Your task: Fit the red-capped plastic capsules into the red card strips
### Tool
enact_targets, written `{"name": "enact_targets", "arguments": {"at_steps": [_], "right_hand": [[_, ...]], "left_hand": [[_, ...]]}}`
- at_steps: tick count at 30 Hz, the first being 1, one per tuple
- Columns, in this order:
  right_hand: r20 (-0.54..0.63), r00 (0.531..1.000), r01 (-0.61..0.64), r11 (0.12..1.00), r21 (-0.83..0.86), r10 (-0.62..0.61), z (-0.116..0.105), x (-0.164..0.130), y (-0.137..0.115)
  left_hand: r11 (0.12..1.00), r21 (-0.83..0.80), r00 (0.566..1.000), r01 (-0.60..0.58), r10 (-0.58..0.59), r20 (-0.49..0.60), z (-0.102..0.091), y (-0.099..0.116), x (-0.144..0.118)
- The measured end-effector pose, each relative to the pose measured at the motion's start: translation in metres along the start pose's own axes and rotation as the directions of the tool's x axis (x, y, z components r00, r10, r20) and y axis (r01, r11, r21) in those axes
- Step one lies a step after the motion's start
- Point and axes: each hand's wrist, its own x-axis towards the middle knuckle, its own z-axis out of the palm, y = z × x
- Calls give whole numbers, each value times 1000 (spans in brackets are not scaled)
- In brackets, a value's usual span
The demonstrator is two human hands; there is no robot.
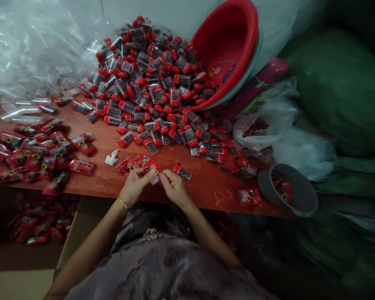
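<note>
My left hand (134, 185) pinches the left side of a small red printed packet (151, 165) above the table's front edge. On its other side, my right hand (174, 186) has its fingers closed at the packet's edge, where a pale clear piece (154, 180) shows between both hands. Flat red packets (128, 165) lie just beyond my left hand. Beside my right hand rests a small clear container with a red cap (183, 171) and dark contents. A big heap of similar red-capped containers (156, 96) rises further back.
Filled red packets (40, 154) are piled at the left, with more in a cardboard box (70, 233) below. A red basin (248, 37) leans behind the heap. A grey bowl (265, 183) and a plastic bag (268, 125) stand right. Clear plastic pieces (34, 50) fill the back left.
</note>
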Motion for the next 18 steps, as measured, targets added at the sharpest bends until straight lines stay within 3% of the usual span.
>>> {"name": "enact_targets", "arguments": {"at_steps": [2,5,9,12,15,18], "right_hand": [[33,998,58,995,-87,-55,-11,2,-1],[11,992,120,949,-292,-122,-35,0,4],[3,991,99,738,-668,-131,-64,-18,30],[25,993,92,629,-772,-113,-71,-27,51],[-45,988,63,656,-752,-147,-68,-28,58],[-157,980,10,825,-564,-119,-63,-28,45]], "left_hand": [[997,-46,997,68,-69,-20,-2,4,0],[993,-85,990,78,-87,-109,-4,10,3],[981,-170,975,91,-123,-185,-5,11,8],[969,-202,971,142,-176,-161,-1,9,10],[952,-239,968,189,-222,-120,4,8,9],[936,-280,965,215,-248,-88,7,9,5]]}}
